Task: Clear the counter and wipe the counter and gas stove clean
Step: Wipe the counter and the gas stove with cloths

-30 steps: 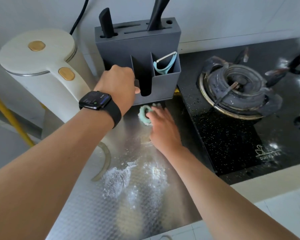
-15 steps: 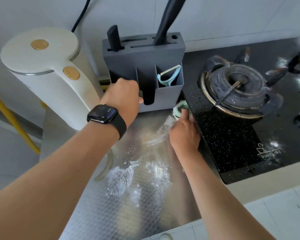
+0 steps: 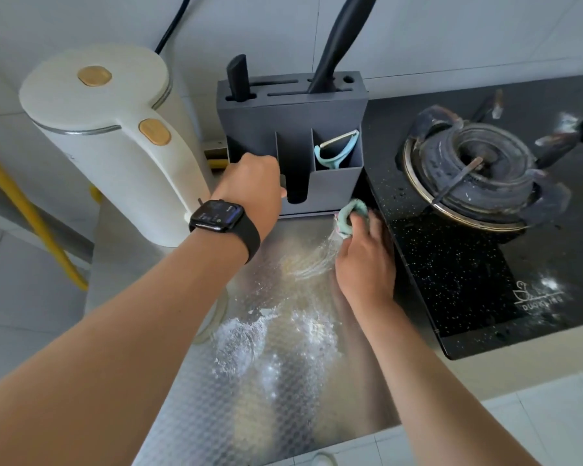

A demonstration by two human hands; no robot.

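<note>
Here, at frame ctr, the grey knife holder [image 3: 293, 109] is being gripped by the L hand [image 3: 253, 183]: fingers are being curled over the front wall of its left-most compartment, w/ the thumb on the outside. A dark smartwatch [image 3: 217, 216] is being worn on that wrist. Whether the holder's base is being lifted off the counter [image 3: 283, 398] cannot be told.

Just right of the holder's base, a pale green cloth [image 3: 350, 213] is being held bunched in the R hand [image 3: 364, 260], fingers closed round it. It is being pressed onto the counter in the narrow strip betw. the holder and the left edge of the gas stove [image 3: 458, 264].

White powder [image 3: 236, 338] is lying in patches at lower ctr on the embossed silver surface, w/ thin streaks reaching up to the cloth.

The stove's black glass top, speckled white, is occupying the right half of the frame; a soiled burner [image 3: 475, 173] is sitting at upper right.

Two black knife handles [image 3: 238, 77] are being kept in the holder's top slots, and a teal peeler [image 3: 335, 151] in its right-hand compartment. A white kettle [image 3: 108, 139] w/ gold buttons is standing upper left, near the holder. A yellow pipe [image 3: 31, 216] is running down the far left.
</note>
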